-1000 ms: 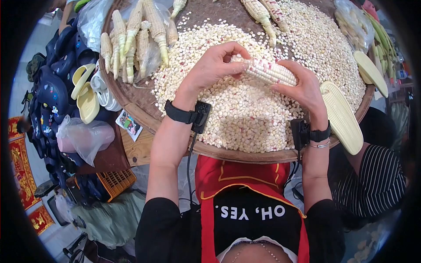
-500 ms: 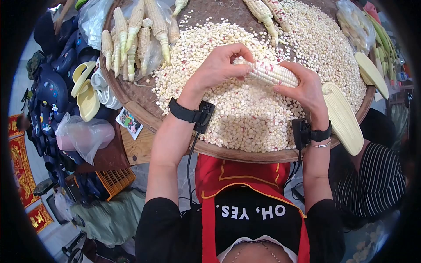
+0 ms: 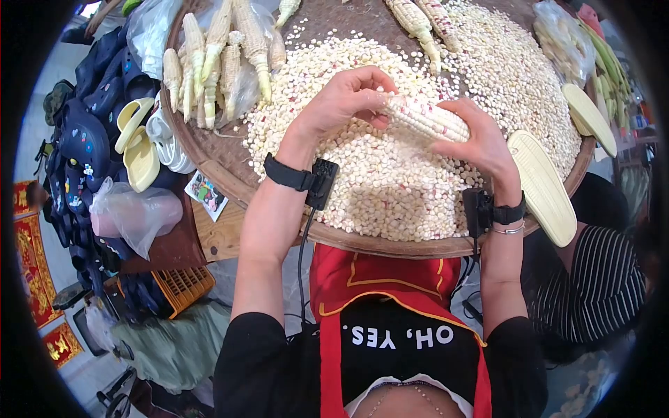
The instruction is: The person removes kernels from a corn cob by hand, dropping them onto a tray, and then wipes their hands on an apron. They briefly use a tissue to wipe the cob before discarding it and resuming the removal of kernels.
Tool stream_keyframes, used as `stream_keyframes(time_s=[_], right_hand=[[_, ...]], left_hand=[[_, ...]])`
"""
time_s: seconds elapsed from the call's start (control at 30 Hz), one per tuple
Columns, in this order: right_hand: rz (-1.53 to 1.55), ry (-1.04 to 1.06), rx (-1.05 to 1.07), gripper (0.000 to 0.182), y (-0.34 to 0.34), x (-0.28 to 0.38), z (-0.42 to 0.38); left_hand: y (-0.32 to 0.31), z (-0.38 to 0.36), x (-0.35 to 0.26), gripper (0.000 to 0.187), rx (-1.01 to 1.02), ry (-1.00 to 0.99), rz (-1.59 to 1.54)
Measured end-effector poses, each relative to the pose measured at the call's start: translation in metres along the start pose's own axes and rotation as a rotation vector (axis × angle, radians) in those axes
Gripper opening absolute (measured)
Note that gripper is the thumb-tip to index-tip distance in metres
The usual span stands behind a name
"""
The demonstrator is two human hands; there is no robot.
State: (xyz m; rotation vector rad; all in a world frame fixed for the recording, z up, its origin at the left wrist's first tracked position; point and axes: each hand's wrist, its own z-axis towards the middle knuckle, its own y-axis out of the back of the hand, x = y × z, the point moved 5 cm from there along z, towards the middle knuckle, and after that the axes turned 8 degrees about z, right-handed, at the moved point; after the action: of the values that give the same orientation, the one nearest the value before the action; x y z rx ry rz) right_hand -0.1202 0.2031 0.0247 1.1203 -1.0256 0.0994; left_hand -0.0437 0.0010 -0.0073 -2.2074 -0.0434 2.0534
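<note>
A cob of white corn with some red kernels [image 3: 428,118] is held over a heap of loose kernels [image 3: 376,188] on a large round tray [image 3: 390,245]. My right hand [image 3: 481,136] wraps round the cob's right end, thumb below and fingers above. At the cob's left end is my left hand [image 3: 345,101], its fingers curled and its thumb close to the kernels. Whether these fingertips grip the cob or a loose kernel is too small to tell. Both wrists wear black straps with small devices.
Several cobs [image 3: 216,63] lie on the tray's upper left, with others [image 3: 416,28] at the top. Yellow slippers [image 3: 543,188] overlap its right rim. A plastic bag [image 3: 566,42] is at the upper right. Someone in striped clothing [image 3: 599,285] is at the right.
My left hand has drawn slightly left and up from the cob's end, and its fingers have shifted. My right hand and the cob have moved slightly left.
</note>
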Motion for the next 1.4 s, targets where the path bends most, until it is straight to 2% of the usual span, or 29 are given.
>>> stream_keyframes(time_s=[0.23, 0.3, 0.53, 0.63, 0.8, 1.1, 1.23, 1.3, 1.4], right_hand=[[0.012, -0.053, -0.060, 0.060, 0.001, 0.001, 0.001], [0.017, -0.010, -0.065, 0.059, 0.002, 0.002, 0.001], [0.096, -0.011, -0.060, 0.058, 0.001, -0.005, 0.001], [0.069, -0.006, -0.055, 0.059, 0.001, -0.003, 0.001], [0.082, -0.001, -0.078, 0.058, 0.002, -0.005, 0.001], [0.217, -0.052, -0.015, 0.056, 0.000, -0.004, 0.001], [0.243, -0.040, -0.015, 0.056, 0.002, -0.003, -0.001], [0.259, -0.092, 0.013, 0.057, 0.001, -0.005, -0.001], [0.291, -0.108, 0.038, 0.058, 0.001, -0.008, -0.001]], left_hand=[[-0.004, -0.002, -0.009, 0.029, 0.016, -0.019, 0.061], [-0.005, 0.001, -0.007, 0.033, 0.022, -0.103, 0.167], [-0.007, -0.001, -0.012, 0.029, 0.013, -0.136, 0.178], [-0.008, -0.001, -0.009, 0.027, 0.030, -0.079, 0.232], [-0.010, -0.001, -0.011, 0.025, -0.075, -0.095, 0.352], [0.002, 0.001, -0.006, 0.024, 0.031, -0.117, 0.173], [0.000, -0.002, -0.008, 0.020, -0.015, -0.100, 0.110], [0.003, -0.002, -0.005, 0.023, -0.025, -0.033, 0.034], [0.002, -0.001, -0.007, 0.026, -0.022, -0.061, 0.067]])
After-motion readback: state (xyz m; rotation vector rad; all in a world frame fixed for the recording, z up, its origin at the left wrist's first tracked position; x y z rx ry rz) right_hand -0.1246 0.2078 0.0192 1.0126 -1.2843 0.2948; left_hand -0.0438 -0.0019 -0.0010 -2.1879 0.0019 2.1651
